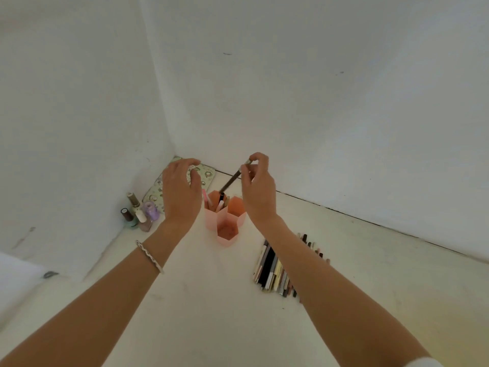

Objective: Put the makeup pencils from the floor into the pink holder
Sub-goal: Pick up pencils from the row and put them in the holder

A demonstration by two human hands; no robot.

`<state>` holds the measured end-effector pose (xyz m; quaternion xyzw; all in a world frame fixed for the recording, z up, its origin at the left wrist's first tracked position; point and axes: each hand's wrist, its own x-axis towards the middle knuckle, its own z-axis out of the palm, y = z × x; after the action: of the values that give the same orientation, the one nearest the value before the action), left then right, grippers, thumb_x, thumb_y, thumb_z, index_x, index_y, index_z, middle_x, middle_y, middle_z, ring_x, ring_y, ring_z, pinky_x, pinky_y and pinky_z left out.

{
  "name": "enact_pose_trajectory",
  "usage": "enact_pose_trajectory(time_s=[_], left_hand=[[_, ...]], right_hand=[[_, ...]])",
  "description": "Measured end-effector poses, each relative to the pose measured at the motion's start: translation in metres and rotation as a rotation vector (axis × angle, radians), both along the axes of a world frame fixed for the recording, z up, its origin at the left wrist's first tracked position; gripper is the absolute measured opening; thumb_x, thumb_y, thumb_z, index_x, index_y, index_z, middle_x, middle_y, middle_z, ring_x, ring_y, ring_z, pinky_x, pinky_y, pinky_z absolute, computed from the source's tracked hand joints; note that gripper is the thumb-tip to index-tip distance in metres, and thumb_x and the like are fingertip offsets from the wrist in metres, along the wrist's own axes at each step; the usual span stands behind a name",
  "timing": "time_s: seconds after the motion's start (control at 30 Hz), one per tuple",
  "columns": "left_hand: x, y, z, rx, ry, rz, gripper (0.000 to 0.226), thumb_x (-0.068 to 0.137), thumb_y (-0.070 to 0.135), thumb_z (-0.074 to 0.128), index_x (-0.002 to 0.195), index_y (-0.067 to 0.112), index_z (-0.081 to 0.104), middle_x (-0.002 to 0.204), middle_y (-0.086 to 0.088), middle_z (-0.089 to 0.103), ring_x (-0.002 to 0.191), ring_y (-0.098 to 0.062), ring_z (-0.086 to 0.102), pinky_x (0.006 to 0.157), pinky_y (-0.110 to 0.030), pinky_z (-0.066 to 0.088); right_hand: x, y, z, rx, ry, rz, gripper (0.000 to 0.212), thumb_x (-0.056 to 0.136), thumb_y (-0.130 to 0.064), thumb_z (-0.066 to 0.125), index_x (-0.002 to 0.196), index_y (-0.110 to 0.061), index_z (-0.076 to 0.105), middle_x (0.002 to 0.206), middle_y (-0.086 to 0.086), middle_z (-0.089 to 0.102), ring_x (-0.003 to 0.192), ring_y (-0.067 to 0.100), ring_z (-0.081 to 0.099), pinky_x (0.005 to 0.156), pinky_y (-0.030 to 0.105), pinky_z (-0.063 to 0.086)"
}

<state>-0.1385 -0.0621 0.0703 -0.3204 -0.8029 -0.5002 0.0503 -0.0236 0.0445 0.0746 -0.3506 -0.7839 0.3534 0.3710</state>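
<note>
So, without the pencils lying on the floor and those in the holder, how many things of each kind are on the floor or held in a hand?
Polish bottles: 4
Holder: 1
Pouch: 1
Pencil held by the right hand: 1
Total: 7

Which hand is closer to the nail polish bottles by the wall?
Left. The left hand hovers open just right of the nail polish bottles; the right hand is beyond the pink holder, pinching a dark pencil over it.
</note>
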Motion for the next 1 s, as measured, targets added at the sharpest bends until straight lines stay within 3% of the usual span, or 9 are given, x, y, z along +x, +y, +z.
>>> enact_pose_trajectory(time_s=[0.1,0.2,0.27,0.4,0.47,0.6,0.77,1.0], left_hand=[[0.01,0.003,0.011,0.028,-0.072,-0.059,0.026,0.095,0.009,0.045,0.111,0.02,0.063,0.11,0.008,0.054,0.092,-0.006,0.055,0.075,-0.014,0.043],[0.024,0.01,0.016,0.033,-0.104,-0.119,0.028,0.092,0.007,0.047,0.111,0.022,0.061,0.11,0.01,0.056,0.088,0.0,0.054,0.071,-0.009,0.041],[0.037,0.016,0.018,0.034,-0.121,-0.149,0.027,0.089,0.005,0.048,0.107,0.023,0.059,0.107,0.01,0.057,0.087,0.0,0.055,0.072,-0.011,0.042],[0.07,0.029,0.013,-0.006,-0.175,-0.229,0.024,0.086,0.002,0.051,0.096,0.024,0.055,0.094,0.013,0.056,0.084,-0.003,0.058,0.077,-0.025,0.049],[0.089,0.037,0.006,-0.043,-0.178,-0.279,0.021,0.087,0.003,0.05,0.09,0.023,0.054,0.086,0.014,0.056,0.079,-0.008,0.059,0.073,-0.024,0.047],[0.122,0.052,-0.023,-0.353,-0.168,-0.417,0.016,0.09,0.007,0.051,0.09,0.021,0.058,0.081,0.01,0.061,0.07,-0.006,0.058,0.063,-0.019,0.048],[0.145,0.058,-0.072,-0.875,-0.13,-0.511,0.024,0.092,0.002,0.043,0.113,0.009,0.051,0.111,-0.009,0.061,0.102,-0.024,0.061,0.079,-0.03,0.047],[0.159,0.061,-0.098,-1.014,-0.1,-0.47,0.035,0.094,0.008,0.055,0.126,0.008,0.04,0.118,-0.012,0.057,0.106,-0.028,0.06,0.082,-0.033,0.049]], right_hand=[[-0.005,-0.009,-0.018,0.014,-0.192,0.071,0.012,0.101,-0.022,0.046,0.111,-0.022,0.041,0.092,0.003,0.068,0.073,0.018,0.061,0.066,0.034,0.05],[-0.003,-0.015,-0.027,0.096,-0.309,0.148,0.013,0.097,-0.022,0.05,0.108,-0.015,0.055,0.099,0.002,0.067,0.089,0.02,0.06,0.079,0.04,0.05],[0.002,-0.012,-0.026,0.113,-0.267,0.12,0.018,0.096,-0.021,0.052,0.11,-0.013,0.061,0.104,0.001,0.066,0.095,0.019,0.058,0.083,0.035,0.048],[0.025,0.009,-0.009,0.063,-0.071,-0.068,0.019,0.097,-0.015,0.047,0.113,-0.015,0.058,0.097,-0.003,0.065,0.085,0.014,0.059,0.075,0.027,0.048],[0.042,0.023,-0.003,0.025,-0.047,-0.115,0.02,0.097,-0.014,0.045,0.112,-0.018,0.056,0.093,-0.005,0.064,0.082,0.014,0.059,0.072,0.026,0.048],[0.076,0.044,-0.005,-0.028,-0.049,-0.189,0.02,0.097,-0.013,0.043,0.112,-0.02,0.054,0.089,-0.006,0.065,0.069,0.011,0.057,0.065,0.029,0.049],[0.11,0.056,-0.02,-0.106,-0.09,-0.218,0.02,0.096,-0.01,0.044,0.109,-0.022,0.055,0.078,-0.008,0.065,0.048,0.005,0.046,0.054,0.026,0.045],[0.135,0.063,-0.031,-0.157,-0.18,-0.204,0.022,0.095,-0.006,0.045,0.108,-0.022,0.055,0.078,0.008,0.068,0.051,0.011,0.047,0.057,0.033,0.049]])
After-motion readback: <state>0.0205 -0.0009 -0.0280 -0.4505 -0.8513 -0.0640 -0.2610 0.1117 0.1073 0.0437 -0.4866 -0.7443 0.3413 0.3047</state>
